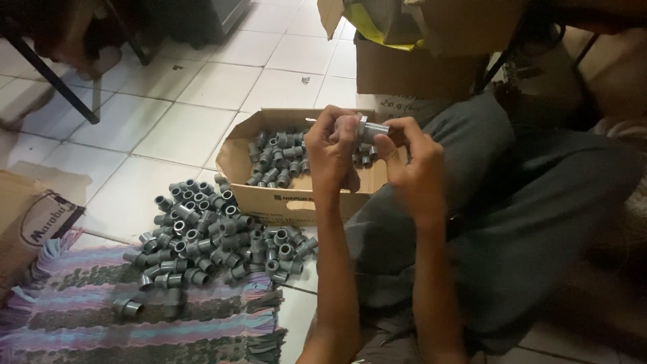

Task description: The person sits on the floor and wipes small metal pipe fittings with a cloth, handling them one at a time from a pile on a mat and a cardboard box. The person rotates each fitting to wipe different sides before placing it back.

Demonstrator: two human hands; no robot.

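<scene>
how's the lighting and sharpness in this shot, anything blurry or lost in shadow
Head view: dim, soft light; white floor tiles brightest, without harsh glare. Left hand and right hand slightly blurred around the grey fitting; the fittings pile is clearer; top left corner sinks into shadow.

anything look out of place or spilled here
One grey pipe fitting lies alone on the striped rug, apart from the loose pile of fittings on the floor beside the open cardboard box. Otherwise nothing stands out; the left hand and right hand hold a fitting together.
</scene>
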